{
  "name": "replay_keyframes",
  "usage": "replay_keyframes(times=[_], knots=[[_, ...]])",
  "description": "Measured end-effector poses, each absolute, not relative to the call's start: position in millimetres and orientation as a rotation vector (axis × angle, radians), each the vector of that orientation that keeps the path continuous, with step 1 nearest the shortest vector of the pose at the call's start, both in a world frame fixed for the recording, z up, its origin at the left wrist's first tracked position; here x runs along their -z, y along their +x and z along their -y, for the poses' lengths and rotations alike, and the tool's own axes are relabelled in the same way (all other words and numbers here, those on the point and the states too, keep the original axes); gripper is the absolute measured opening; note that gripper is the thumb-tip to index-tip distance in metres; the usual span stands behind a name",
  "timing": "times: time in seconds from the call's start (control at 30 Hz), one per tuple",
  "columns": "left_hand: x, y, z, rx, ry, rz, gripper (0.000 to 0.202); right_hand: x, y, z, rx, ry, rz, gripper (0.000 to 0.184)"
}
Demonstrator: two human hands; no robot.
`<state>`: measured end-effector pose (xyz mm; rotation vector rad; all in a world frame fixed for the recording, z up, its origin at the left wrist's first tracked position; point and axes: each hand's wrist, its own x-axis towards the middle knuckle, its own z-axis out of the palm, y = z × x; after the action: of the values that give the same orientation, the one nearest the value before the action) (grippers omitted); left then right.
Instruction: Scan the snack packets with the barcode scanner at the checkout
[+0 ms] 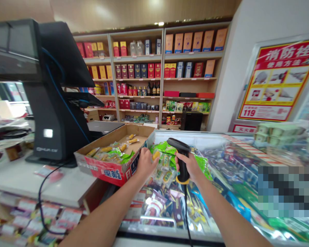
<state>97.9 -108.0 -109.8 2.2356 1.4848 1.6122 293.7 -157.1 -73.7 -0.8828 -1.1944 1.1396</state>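
Note:
My right hand grips a black and yellow barcode scanner by its handle, its head tilted to the left and its cord hanging down. My left hand is closed beside the right wall of an open cardboard box. A small yellow wrapped snack shows at its fingertips, partly covered by them. Several wrapped yellow snacks and green packets lie in the box. Under and around the scanner, clear packs and bright green packets lie on the glass top of a display freezer.
A black cash register stands on the white counter at left, a cable hanging off the edge. Colourful packages show through the freezer glass. Green egg cartons sit at right. Shelves of boxed goods line the back wall.

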Motion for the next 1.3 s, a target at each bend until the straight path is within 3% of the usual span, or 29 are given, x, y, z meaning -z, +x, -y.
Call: replay_keyframes(times=[0.17,0.33,0.5,0.63,0.73,0.87,1.03,1.17,1.3], knots=[[96.4,103.4,127.6,-1.641,2.324,-1.563,0.036,75.4,293.8,156.4,-1.128,-0.883,1.216,0.027],[19.2,70.5,146.1,-1.516,2.409,-1.613,0.012,74.5,292.0,156.3,-1.121,-0.875,1.213,0.027],[-37.0,11.7,106.2,-0.746,2.428,-2.016,0.009,72.4,289.8,158.7,-1.12,-0.876,1.225,0.026],[-14.0,-10.3,70.6,-0.026,2.339,-1.881,0.01,69.8,289.1,160.0,-1.108,-0.882,1.236,0.028],[13.8,-14.8,57.3,0.086,2.211,-1.814,0.011,69.6,289.3,159.3,-1.101,-0.86,1.231,0.027],[26.6,-15.1,51.0,-0.069,2.133,-1.781,0.01,71.0,289.6,158.7,-1.107,-0.841,1.231,0.025],[11.3,-19.2,51.2,-0.367,2.074,-1.982,0.018,71.2,289.5,158.0,-1.129,-0.851,1.209,0.024],[-15.1,-21.8,56.5,-0.97,1.985,-2.005,0.018,71.1,289.1,156.0,-1.145,-0.869,1.183,0.028],[-35.3,2.6,74.3,-1.578,1.653,-1.538,0.016,70.5,288.8,156.2,-1.146,-0.85,1.188,0.029]])
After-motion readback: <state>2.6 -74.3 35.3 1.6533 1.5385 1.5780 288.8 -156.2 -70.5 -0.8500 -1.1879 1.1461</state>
